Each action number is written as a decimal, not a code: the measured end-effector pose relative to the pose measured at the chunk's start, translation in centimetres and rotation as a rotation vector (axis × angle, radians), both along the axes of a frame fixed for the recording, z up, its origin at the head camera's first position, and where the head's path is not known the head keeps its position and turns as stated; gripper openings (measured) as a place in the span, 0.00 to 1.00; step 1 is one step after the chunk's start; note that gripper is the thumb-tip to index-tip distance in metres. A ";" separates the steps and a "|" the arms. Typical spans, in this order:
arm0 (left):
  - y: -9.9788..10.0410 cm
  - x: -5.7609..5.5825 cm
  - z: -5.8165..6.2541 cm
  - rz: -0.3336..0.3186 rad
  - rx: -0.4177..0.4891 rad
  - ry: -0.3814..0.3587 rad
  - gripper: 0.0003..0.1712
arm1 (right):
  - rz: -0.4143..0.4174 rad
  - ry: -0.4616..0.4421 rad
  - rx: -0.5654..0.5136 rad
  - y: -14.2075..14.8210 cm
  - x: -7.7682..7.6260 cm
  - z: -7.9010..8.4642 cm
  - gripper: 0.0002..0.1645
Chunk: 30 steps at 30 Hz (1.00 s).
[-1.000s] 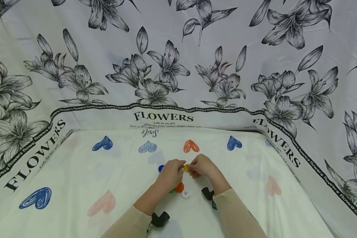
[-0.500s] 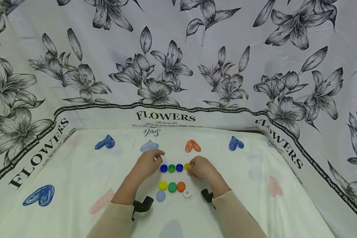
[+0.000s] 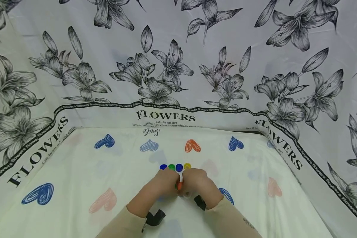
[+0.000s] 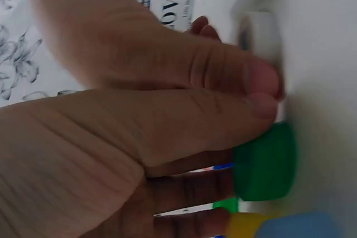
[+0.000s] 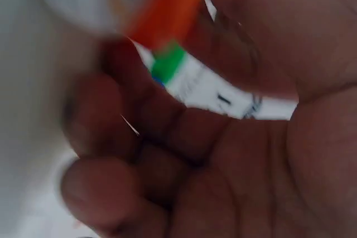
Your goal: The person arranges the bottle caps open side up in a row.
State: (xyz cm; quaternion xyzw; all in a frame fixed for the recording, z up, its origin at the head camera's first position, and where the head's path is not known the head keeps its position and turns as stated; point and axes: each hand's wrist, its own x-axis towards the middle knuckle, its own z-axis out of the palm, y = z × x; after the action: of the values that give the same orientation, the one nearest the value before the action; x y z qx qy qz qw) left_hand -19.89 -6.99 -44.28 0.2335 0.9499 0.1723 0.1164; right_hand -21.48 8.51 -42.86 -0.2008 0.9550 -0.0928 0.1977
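Observation:
In the head view, my left hand (image 3: 166, 181) and right hand (image 3: 195, 180) meet over a front row of bottle caps. My right thumb and forefinger grip the orange cap (image 5: 167, 12), which shows in the gap between the hands. Beside it, my left hand has its thumb along the near edge of a green cap (image 4: 266, 163) and its fingers behind it. Both thumb tips almost touch. A white cap (image 4: 263, 36) lies just nearer than the orange one. Yellow (image 4: 244, 224) and light blue caps (image 4: 298, 226) sit by my left fingers, mostly hidden from above.
Behind my hands stands a row of caps: blue (image 3: 163, 167), green (image 3: 171, 167), a second blue (image 3: 179, 167) and yellow (image 3: 187, 166). A heart-printed white cloth (image 3: 122, 165) covers the table. Black wrist devices (image 3: 155, 217) hang under both wrists. A flower-printed curtain (image 3: 172, 89) rises behind.
My right hand has let go of the yellow back-row cap and come nearer to the front row. My left hand has moved right and nearer, over the green cap.

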 end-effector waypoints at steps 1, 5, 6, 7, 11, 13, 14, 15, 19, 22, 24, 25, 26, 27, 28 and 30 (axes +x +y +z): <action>0.2 0.1 -0.1 -0.002 -0.019 0.034 0.15 | -0.001 0.020 0.015 -0.3 0.1 -0.2 0.20; 0.8 0.1 -0.5 0.015 -0.059 0.070 0.15 | -0.012 0.070 0.014 -0.7 -0.1 -0.9 0.22; 0.8 0.1 -0.4 0.023 -0.057 0.063 0.14 | -0.011 0.074 0.006 -0.7 -0.2 -0.9 0.22; 0.9 0.1 -0.4 0.027 -0.061 0.062 0.14 | -0.007 0.078 -0.004 -0.7 -0.2 -1.0 0.21; 0.8 0.0 -0.3 0.027 -0.079 0.091 0.14 | 0.018 0.064 -0.052 -0.3 -0.4 -0.5 0.18; 0.6 0.0 -0.2 0.030 -0.054 0.101 0.13 | 0.032 0.043 -0.079 0.1 -0.4 -0.1 0.15; 0.4 -0.1 -0.1 0.028 -0.031 0.107 0.13 | 0.036 0.029 -0.103 0.3 -0.5 0.2 0.14; 0.3 -0.1 0.0 0.026 -0.004 0.104 0.13 | 0.039 0.013 -0.126 0.5 -0.6 0.3 0.13; -0.2 -0.5 0.4 0.077 0.170 0.013 0.07 | 0.044 -0.046 -0.273 1.6 -1.2 1.1 0.09; -0.7 -0.9 0.5 0.149 0.310 -0.075 0.11 | 0.030 -0.058 -0.380 2.2 -1.9 1.4 0.09; -0.8 -1.2 0.5 0.190 0.402 -0.112 0.14 | 0.005 -0.054 -0.434 2.5 -2.2 1.6 0.10; -0.9 -1.4 0.5 0.204 0.443 -0.122 0.15 | -0.010 -0.053 -0.461 2.6 -2.4 1.7 0.12; -1.0 -1.5 0.5 0.215 0.483 -0.130 0.15 | -0.024 -0.051 -0.483 2.7 -2.5 1.8 0.13; -1.0 -1.6 0.5 0.226 0.520 -0.138 0.15 | -0.038 -0.052 -0.505 2.8 -2.7 1.9 0.14; -1.0 -1.7 0.5 0.236 0.556 -0.143 0.15 | -0.047 -0.057 -0.527 2.9 -2.7 1.9 0.15; -1.1 -1.9 0.7 0.270 0.624 -0.163 0.14 | -0.059 -0.075 -0.571 3.0 -2.9 2.0 0.15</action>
State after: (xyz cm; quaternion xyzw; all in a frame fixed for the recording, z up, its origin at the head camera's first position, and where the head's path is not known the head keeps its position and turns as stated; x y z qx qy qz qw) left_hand -21.79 -8.09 -43.62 0.1154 0.8612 0.4865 0.0912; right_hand -24.40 11.52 -40.87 -0.2170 0.8875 -0.3711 0.1656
